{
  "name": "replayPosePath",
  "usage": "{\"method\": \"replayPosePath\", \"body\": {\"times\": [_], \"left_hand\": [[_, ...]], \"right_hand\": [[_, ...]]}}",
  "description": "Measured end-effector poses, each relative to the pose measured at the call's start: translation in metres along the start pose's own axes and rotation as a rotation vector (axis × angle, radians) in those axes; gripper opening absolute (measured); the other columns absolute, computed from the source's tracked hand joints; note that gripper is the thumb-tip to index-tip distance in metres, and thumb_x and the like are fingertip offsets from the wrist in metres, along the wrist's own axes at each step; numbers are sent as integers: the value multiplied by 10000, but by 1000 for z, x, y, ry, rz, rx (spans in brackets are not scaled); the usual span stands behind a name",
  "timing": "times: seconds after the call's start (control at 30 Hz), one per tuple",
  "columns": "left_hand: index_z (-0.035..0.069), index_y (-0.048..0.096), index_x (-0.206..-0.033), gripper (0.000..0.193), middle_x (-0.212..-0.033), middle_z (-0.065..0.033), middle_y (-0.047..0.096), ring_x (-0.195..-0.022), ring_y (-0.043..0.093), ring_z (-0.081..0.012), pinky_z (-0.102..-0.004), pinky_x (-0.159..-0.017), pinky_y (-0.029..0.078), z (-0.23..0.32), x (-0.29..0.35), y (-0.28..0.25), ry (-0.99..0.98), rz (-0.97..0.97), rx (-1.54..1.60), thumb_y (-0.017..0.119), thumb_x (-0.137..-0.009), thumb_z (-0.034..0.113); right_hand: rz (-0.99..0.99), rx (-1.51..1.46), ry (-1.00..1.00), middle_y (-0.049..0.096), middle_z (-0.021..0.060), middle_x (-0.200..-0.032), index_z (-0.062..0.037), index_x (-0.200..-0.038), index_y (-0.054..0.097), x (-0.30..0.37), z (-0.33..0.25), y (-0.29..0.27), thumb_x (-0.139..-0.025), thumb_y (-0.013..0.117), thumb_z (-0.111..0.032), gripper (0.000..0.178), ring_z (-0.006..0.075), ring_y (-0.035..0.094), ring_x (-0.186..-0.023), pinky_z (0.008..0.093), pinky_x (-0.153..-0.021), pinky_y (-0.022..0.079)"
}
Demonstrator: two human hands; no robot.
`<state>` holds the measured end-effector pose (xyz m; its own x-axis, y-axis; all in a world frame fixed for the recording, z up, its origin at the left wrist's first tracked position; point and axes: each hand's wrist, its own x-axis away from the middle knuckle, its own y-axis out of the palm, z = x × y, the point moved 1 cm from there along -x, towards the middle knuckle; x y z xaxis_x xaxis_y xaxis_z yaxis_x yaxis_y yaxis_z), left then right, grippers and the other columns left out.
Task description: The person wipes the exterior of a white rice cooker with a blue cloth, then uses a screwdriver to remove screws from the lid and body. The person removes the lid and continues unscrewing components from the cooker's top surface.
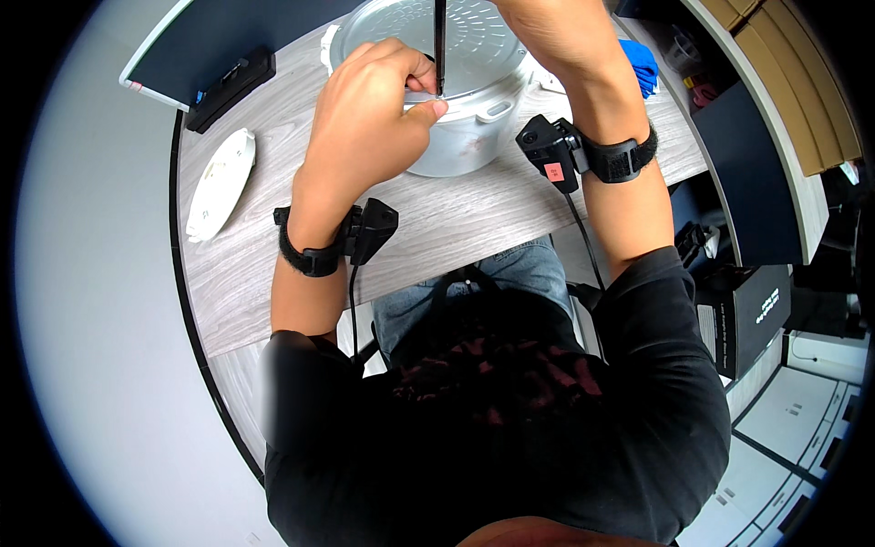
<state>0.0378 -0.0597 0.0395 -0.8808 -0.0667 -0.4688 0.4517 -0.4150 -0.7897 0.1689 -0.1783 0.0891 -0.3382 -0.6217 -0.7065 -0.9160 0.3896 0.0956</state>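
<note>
A round whitish tub-like housing (456,150) stands on the desk at the top of the view. Its grey upper face (474,50) has rings of slots, and a small loop handle sticks out of the rim. My left hand (374,114) is closed in a pinch at the near rim, thumb and fingertips beside the tip of a thin black rod-like shaft (440,46). What the pinch holds is too small to tell. That shaft points down at the rim, its upper end out of view. My right hand (542,23) is raised at the top edge, fingers cut off by the frame.
A white oval cover-like piece (221,185) lies at the left of the wood-grain desk (437,223). Behind it are a black box-shaped object (232,87) and a dark partition. Blue cloth (641,68) lies at the right. Shelving with cardboard boxes (793,91) borders the right side.
</note>
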Motion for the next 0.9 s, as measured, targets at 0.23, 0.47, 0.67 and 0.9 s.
{"method": "replayPosePath", "body": {"times": [0.23, 0.47, 0.67, 0.9], "left_hand": [[20, 684, -832, 150, -888, -102, 686, -886, 624, -288, -397, -787, 489, 0, 0, 0, 24, 23, 9, 795, -743, 68], [21, 688, -835, 149, -884, -103, 688, -875, 621, -284, -395, -786, 489, 1, 0, -1, 23, 13, 10, 796, -748, 77], [21, 686, -830, 147, -873, -101, 688, -873, 623, -283, -394, -783, 489, 0, -1, 0, 19, 5, 5, 794, -758, 91], [25, 684, -825, 154, -866, -91, 686, -874, 626, -274, -390, -779, 487, 0, -1, 0, 14, 4, 1, 793, -765, 114]], "right_hand": [[34, 199, 96, 645, 39, -1023, 38, -1280, 546, 4, -2, 4, -912, 736, -73, 429, 78, 620, -894, 212, -777, 532], [-13, 110, 26, 646, 24, -960, 29, -1256, 571, 0, -7, -4, -905, 722, -39, 388, 78, 619, -862, 219, -765, 532], [65, 26, 40, 661, 22, -976, 25, -1254, 570, 2, -3, 6, -929, 684, -39, 350, 71, 613, -864, 209, -747, 522], [-46, 204, -7, 660, 30, -1022, 27, -1316, 530, -2, 4, -9, -952, 647, -38, 388, 71, 603, -920, 216, -811, 510]]}}
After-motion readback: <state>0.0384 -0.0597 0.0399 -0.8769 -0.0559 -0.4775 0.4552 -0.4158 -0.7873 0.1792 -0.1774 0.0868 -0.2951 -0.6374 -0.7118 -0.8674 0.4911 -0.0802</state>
